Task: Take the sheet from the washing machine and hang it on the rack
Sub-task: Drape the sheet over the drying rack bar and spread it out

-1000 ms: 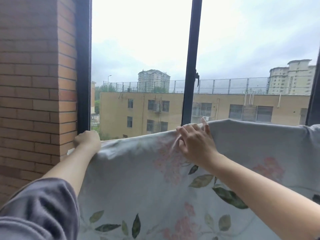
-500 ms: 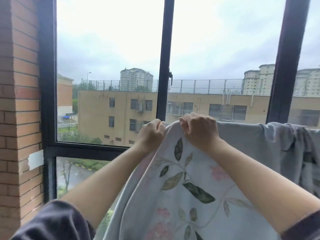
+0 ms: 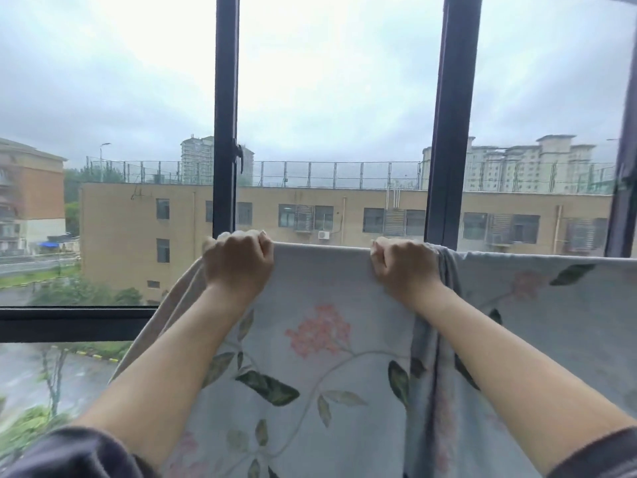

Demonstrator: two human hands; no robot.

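A pale grey sheet (image 3: 331, 291) printed with pink flowers and green leaves hangs in front of me, its top edge stretched level across the view. My left hand (image 3: 239, 260) grips the top edge near the sheet's left corner. My right hand (image 3: 403, 265) grips the same edge further right, beside a bunched fold. The cloth between the two hands is pulled taut. To the right of my right hand the sheet continues along a straight line. The rack itself is hidden under the cloth.
A large window with dark frame posts (image 3: 225, 112) (image 3: 451, 115) stands close behind the sheet. A horizontal frame bar (image 3: 69, 324) runs at the lower left. Outside lie a tan building and wet ground.
My hands, side by side half a second ago, have moved apart along the top edge and stretched it flat. The view has swung right, so the brick wall is out of sight.
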